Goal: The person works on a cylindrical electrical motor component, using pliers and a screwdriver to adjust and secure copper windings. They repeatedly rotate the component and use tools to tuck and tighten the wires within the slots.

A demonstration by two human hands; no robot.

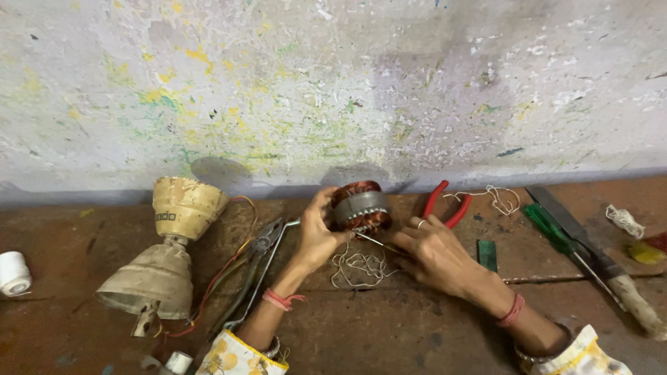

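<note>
Brown, scuffed wooden worktop (417, 333), paint-spattered wall along far edge. Cream, dirty bell-shaped fan housing (163, 253) lying tilted near left edge, red and yellow wires trailing from it. Long file with pale wooden handle (590, 253) near right edge, green-handled screwdriver (556, 236) just beside it. Grey-handled pliers (260, 267) left of centre, red-handled pliers (445, 203) behind right hand, close to far edge.

Round motor stator with copper winding and grey steel core (361, 207) at centre, near far edge, held tilted on edge. Left hand (318, 235) closed on stator's left side, thumb and fingers wrapped on rim, wrist bent back, forearm coming in from near edge. Right hand (434, 253) palm down beside stator, fingers curled narrow, pinching a thin metal needle-like tool (372, 241) whose tip points at winding's lower side. Loose tangle of white thread (358, 267) on worktop between both hands. White thread spool (14, 273) at left edge.
</note>
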